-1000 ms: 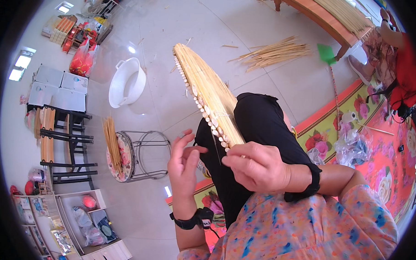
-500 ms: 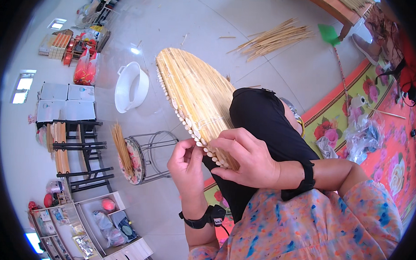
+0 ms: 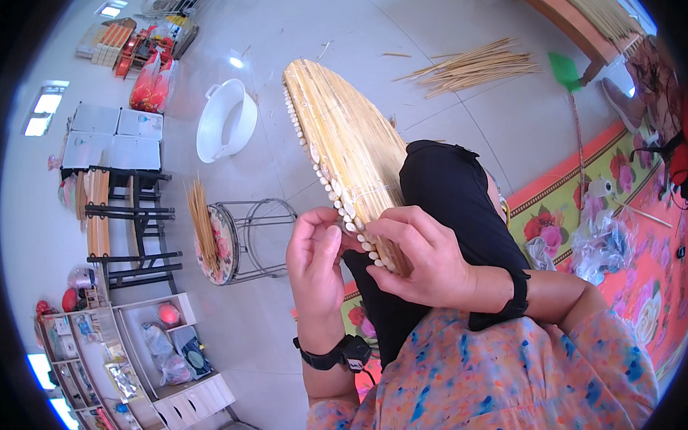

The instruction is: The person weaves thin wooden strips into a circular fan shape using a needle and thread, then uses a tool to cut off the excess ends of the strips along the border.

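From the head view we saw the right hand [image 3: 426, 259] closed on the near end of a woven mat of pale bamboo slats [image 3: 346, 147], its fingers [image 3: 392, 233] wrapped over the lower edge where a row of small cut slat ends showed. The mat stood tilted up in front of the person, rising away from the hands toward the upper middle of the view, above a black-clad knee [image 3: 454, 211]. The left hand [image 3: 317, 263] was just beside the right, its fingers curled against the same lower edge and touching the slat ends; whether they pinched anything we could not tell. Each wrist carried a black band. On the tiled floor [image 3: 290, 31] to the left lay a white plastic basin [image 3: 226, 120], and nearer stood a metal-framed stool [image 3: 244, 242] tipped on its side with thin bamboo sticks [image 3: 202, 221] against it. A loose bundle of bamboo strips [image 3: 474, 68] lay farther off, and a flowered mat [image 3: 624, 217] covered the floor to the right.
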Motion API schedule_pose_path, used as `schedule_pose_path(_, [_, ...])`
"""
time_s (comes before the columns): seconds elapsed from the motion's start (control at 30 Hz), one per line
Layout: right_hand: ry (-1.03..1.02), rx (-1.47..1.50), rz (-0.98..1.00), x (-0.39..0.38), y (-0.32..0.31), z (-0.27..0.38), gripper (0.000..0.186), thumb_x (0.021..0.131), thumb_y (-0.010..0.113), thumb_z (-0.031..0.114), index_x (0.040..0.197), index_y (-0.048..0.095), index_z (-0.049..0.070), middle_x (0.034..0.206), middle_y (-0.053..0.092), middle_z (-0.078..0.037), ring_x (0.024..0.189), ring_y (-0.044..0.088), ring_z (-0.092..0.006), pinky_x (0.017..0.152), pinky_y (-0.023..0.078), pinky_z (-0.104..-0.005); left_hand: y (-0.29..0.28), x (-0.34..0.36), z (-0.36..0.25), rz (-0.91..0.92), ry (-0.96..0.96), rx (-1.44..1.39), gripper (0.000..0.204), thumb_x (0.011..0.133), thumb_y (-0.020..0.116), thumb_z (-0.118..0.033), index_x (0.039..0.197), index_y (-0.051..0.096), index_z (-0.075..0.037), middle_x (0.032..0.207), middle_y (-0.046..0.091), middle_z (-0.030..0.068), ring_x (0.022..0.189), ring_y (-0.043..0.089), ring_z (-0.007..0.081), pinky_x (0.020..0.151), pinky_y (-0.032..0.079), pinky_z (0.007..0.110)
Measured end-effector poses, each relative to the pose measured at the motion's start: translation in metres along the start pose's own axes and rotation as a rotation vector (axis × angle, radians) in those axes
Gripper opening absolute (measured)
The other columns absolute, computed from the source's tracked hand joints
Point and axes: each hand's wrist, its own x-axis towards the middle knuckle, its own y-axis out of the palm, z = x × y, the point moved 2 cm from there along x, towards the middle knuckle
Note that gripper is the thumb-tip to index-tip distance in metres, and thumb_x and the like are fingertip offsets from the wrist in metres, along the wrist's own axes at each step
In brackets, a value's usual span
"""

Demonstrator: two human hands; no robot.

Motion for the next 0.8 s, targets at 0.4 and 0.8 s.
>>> schedule_pose_path(0.4, [-0.013,-0.001,0.033,-0.001,0.004,0.0,0.056,0.066,0.08,0.01,0.116,0.058,0.005,0.105,0.059,-0.013,0.082,0.064,-0.0281,0.069,0.056,-0.0349,-0.017,0.002,-0.004,0.012,0.045,0.21,0.007,0.087,0.067,-0.002,0.092,0.064,0.002,0.075,0.059,-0.0002,0.062,0.051,0.0054,0.057,0.041,0.019])
schedule_pose_path(0.8, [0.062,-0.003,0.017,-0.002,0.007,0.003,0.051,0.066,0.073,0.009,0.114,0.059,0.008,0.105,0.059,-0.01,0.084,0.065,-0.0277,0.067,0.056,-0.0341,-0.214,-0.059,-0.001,-0.809,0.259,0.584,0.006,0.093,0.061,-0.008,0.092,0.062,-0.003,0.084,0.059,0.0006,0.07,0.049,0.0057,0.062,0.038,0.019])
